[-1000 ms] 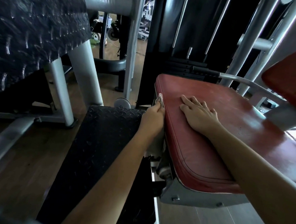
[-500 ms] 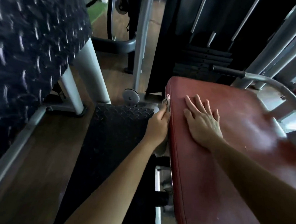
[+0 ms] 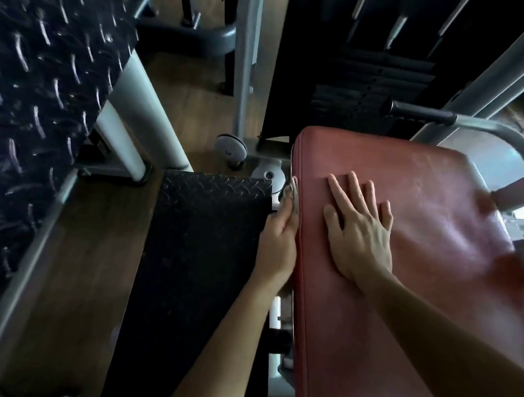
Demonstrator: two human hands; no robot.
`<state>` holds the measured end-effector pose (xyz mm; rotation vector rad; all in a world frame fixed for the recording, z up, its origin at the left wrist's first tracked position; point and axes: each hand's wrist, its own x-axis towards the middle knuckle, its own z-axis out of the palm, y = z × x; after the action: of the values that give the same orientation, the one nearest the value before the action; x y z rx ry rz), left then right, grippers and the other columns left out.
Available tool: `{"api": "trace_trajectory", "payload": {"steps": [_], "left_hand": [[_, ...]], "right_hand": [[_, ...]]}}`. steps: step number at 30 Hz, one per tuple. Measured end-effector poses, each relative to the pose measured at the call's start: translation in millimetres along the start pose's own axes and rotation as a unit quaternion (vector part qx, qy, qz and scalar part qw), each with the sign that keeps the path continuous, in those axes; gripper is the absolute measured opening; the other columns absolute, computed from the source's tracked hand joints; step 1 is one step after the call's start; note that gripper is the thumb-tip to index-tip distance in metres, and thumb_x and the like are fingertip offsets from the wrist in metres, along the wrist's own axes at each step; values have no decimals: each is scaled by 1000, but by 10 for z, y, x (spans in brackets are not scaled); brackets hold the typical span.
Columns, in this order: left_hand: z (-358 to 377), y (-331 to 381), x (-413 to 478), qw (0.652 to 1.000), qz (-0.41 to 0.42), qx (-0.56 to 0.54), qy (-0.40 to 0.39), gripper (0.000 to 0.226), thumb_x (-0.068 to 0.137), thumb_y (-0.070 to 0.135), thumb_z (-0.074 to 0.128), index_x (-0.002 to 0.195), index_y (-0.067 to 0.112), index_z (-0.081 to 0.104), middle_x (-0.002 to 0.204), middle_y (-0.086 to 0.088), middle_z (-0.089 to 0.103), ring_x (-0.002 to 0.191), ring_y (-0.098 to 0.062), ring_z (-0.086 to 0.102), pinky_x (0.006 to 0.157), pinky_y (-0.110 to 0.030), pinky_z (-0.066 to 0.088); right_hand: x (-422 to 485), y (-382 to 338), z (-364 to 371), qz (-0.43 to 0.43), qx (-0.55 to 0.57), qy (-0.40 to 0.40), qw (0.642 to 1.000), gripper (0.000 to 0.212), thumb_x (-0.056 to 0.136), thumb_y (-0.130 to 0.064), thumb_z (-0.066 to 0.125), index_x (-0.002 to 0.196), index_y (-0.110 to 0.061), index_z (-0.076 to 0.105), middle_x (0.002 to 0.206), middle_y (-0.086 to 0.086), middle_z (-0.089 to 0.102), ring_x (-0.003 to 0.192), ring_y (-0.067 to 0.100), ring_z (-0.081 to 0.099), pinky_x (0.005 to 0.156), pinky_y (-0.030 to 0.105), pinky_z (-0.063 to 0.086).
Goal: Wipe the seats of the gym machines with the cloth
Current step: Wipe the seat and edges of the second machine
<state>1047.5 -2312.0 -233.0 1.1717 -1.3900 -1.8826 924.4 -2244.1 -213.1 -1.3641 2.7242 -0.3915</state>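
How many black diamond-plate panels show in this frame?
2. A large diamond-plate panel fills the upper left; a smaller diamond-plate panel lies just left of the left hand, beside the red seat. More may be out of frame.

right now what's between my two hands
Only a bare strip of the red seat, along its piped edge, separates the left hand, holding the cloth, from the right hand; the head view shows it.
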Motion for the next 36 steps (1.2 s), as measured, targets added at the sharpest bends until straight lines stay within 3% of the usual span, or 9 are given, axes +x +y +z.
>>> {"api": "trace_trajectory", "payload": {"steps": [4,8,10,13,17,23,29,32,36], "left_hand": [[16,74,180,1000,-9,-11,-5,35,104,35,44,136,42,58,130,10,66,119,-6,62,108,-36,47],[4,-66,-99,998,-32,-51,-1,36,104,38,48,89,65,67,105,24,69,102,5,66,90,-24,50],[-30,-90,-164,998,-39,-50,-21,43,105,33,47,86,68,65,99,30,67,100,10,64,86,-19,50],[-31,56,27,999,-37,-2,-36,34,105,40,45,96,67,64,103,28,69,105,7,64,92,-20,49],[5,196,303,999,1,40,-16,37,104,45,44,138,38,56,132,11,64,124,-6,58,110,-34,45],[-44,-32,-53,999,-3,29,-22,36,106,33,45,140,45,48,96,42,59,94,27,53,89,-9,42],[-70,19,-203,997,-7,49,-60,40,108,23,39,113,62,41,88,57,52,92,32,50,80,1,39],[-73,-13,-176,997,-12,64,-49,37,108,25,40,134,51,44,101,51,57,102,26,53,89,-3,43],[-74,135,28,995,6,89,-40,44,107,25,42,151,25,39,130,23,54,121,9,51,108,-14,38]], "right_hand": [[7,6,8,-5,-8,-10,1000,55,103,-51,23,156,-47,10,167,-9,7,155,20,-3,124,51,1],[18,13,12,-4,-9,-11,1000,56,101,-52,20,156,-48,8,167,-10,5,155,19,-4,124,50,0],[14,8,11,-4,-9,-9,1000,57,100,-52,20,156,-48,8,167,-10,6,155,20,-3,124,50,0],[27,6,7,0,-7,-15,1000,57,100,-53,20,156,-48,8,167,-11,5,155,19,-5,124,48,-2],[21,1,15,0,-11,-17,1000,57,100,-54,18,156,-49,8,167,-11,4,155,17,-6,124,48,-2],[19,2,13,1,-11,-12,1000,58,100,-52,20,156,-47,11,167,-9,7,155,20,-1,124,50,1],[28,4,1,-4,-3,-3,1000,57,100,-53,22,156,-45,13,167,-9,9,155,21,0,124,51,3],[25,8,-22,2,2,-5,1000,54,100,-50,33,152,-46,25,164,-11,20,153,20,10,122,49,10],[533,20,-223,24,68,19,997,32,95,-38,41,122,-37,58,128,-3,46,124,28,38,95,42,25]]}}
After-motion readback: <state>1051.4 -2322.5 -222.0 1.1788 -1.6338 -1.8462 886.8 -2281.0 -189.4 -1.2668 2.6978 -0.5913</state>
